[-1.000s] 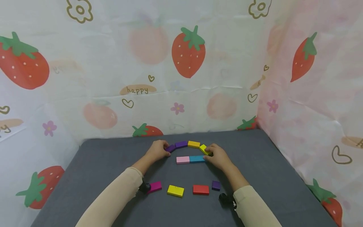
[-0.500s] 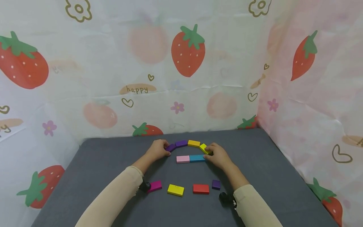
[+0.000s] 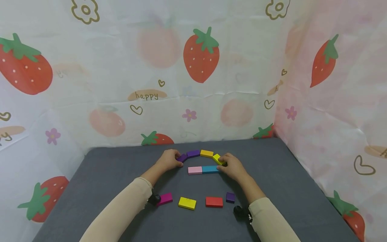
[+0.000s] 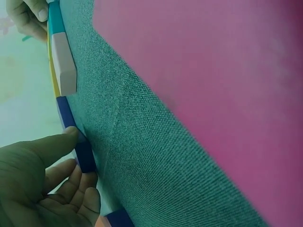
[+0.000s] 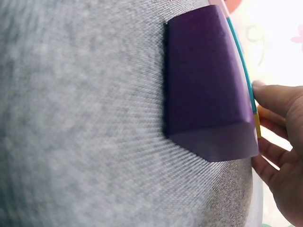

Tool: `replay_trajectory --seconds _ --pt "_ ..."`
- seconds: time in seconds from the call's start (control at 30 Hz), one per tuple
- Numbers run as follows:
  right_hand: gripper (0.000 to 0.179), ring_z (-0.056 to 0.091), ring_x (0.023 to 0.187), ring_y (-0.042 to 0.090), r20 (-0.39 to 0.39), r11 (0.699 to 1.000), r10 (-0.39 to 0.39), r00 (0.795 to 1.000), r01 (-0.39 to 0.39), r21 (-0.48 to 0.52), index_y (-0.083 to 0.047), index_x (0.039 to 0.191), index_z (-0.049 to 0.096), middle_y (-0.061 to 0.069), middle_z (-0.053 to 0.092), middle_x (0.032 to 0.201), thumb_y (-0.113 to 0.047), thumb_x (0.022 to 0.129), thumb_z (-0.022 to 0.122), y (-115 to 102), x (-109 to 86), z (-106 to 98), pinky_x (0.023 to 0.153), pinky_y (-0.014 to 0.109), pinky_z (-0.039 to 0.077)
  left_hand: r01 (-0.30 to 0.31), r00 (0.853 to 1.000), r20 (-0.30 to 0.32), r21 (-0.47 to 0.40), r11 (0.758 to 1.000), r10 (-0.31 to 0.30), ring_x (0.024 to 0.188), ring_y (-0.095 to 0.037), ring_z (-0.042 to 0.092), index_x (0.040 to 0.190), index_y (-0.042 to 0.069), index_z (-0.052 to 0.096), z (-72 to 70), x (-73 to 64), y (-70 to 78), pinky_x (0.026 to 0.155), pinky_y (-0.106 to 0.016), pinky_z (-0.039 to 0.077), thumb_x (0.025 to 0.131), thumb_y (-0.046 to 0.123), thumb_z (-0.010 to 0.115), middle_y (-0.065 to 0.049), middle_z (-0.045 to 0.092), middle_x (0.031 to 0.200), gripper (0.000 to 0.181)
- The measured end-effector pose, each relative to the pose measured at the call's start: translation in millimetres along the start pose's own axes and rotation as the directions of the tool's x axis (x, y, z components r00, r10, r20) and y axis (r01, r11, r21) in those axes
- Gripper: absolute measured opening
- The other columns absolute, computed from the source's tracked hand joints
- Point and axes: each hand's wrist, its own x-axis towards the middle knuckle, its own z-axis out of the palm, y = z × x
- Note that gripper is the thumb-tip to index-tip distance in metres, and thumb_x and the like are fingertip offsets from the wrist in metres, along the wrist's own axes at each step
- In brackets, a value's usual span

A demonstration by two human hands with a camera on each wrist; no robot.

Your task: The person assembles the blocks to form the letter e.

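In the head view, my left hand (image 3: 168, 160) pinches the left-end purple block (image 3: 181, 158) of a curved row; the left wrist view puts the thumb on its near side, fingers by its end. A second purple block (image 3: 193, 153) and an orange-yellow block (image 3: 207, 153) continue the curve. At the right end, my right hand (image 3: 234, 167) holds a yellow block (image 3: 217, 158) between fingers and thumb, partly covering it. The thumb lies close to the end of a blue block (image 3: 210, 169), which sits end to end with a pink block (image 3: 195, 170).
Nearer on the grey cloth (image 3: 193, 222) lie a magenta block (image 3: 165, 198), another yellow block (image 3: 187, 203), a red block (image 3: 214, 202) and a small purple block (image 3: 230, 197). A strawberry-print sheet (image 3: 248, 67) hangs behind and at the sides.
Both hands stay at the ends of the curved row, and the blocks keep their places. Only a slight shift of the head view shows.
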Motion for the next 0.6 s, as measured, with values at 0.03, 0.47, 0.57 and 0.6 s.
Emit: replay_trajectory --seconds 0.03,0.47,0.57,0.6 --pt "0.041 0.061 0.113 0.029 0.000 1.000 0.000 1.000 0.000 0.000 -0.005 0.129 0.069 0.008 0.063 0.121 -0.022 0.092 0.078 -0.1 -0.1 0.0 0.099 0.048 0.051 0.000 1.000 0.001 -0.003 1.000 0.000 0.091 -0.019 0.065 0.110 0.003 0.074 0.0 -0.2 0.3 0.087 -0.040 0.055 0.082 0.022 0.088 -0.007 0.072 0.100 0.037" --pt "0.042 0.061 0.113 0.029 -0.001 1.000 -0.005 1.000 0.005 0.003 -0.005 0.129 0.069 0.008 0.063 0.122 -0.022 0.092 0.078 2.0 -0.5 1.3 0.098 0.048 0.052 0.007 1.000 0.004 -0.013 1.000 -0.007 0.089 -0.019 0.065 0.112 0.002 0.073 0.1 -1.0 1.3 0.085 -0.040 0.055 0.082 0.021 0.087 -0.008 0.072 0.099 0.038" --pt "0.042 0.061 0.114 0.029 -0.004 1.000 -0.003 1.000 0.003 0.007 -0.005 0.129 0.069 0.008 0.063 0.123 -0.022 0.092 0.078 2.4 0.2 1.6 0.099 0.048 0.052 0.014 1.000 0.003 -0.015 1.000 -0.014 0.089 -0.019 0.064 0.112 0.002 0.073 0.1 -0.7 1.7 0.086 -0.040 0.055 0.082 0.021 0.087 -0.008 0.072 0.100 0.037" --pt "0.042 0.061 0.114 0.028 -0.004 1.000 -0.002 1.000 0.002 0.007 -0.005 0.129 0.070 0.008 0.063 0.123 -0.022 0.092 0.078 2.5 0.3 1.7 0.099 0.047 0.052 0.016 1.000 0.004 -0.015 1.000 -0.016 0.089 -0.019 0.064 0.112 0.002 0.073 0.2 -0.5 1.6 0.086 -0.040 0.055 0.083 0.021 0.087 -0.008 0.072 0.101 0.037"
